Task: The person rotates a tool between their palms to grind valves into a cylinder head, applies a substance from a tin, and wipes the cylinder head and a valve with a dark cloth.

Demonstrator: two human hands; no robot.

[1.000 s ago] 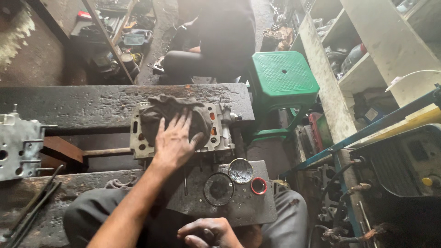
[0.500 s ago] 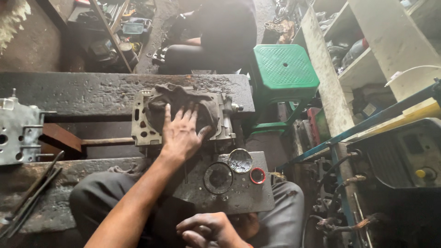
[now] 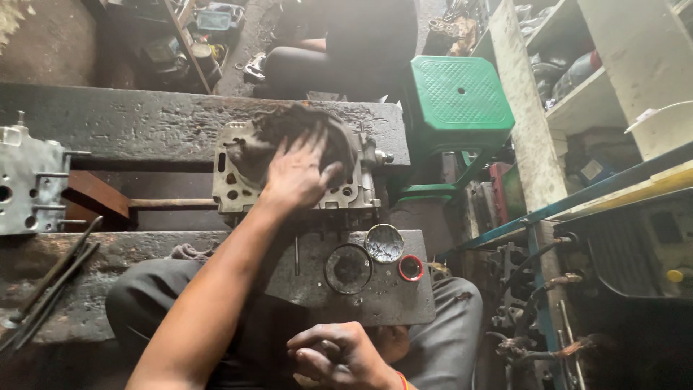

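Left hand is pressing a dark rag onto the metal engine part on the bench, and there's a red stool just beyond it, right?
Not quite: the stool is green, not red, as the head view shows. The rest holds: the left hand presses a dark rag onto the metal engine part on the bench.

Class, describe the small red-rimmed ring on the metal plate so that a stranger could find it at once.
Start at the grey metal plate resting over the person's lap. Three round things sit in a cluster on it; the red-rimmed ring is farthest right. It alone is red and the smallest, unlike the dark disc and silvery lid.
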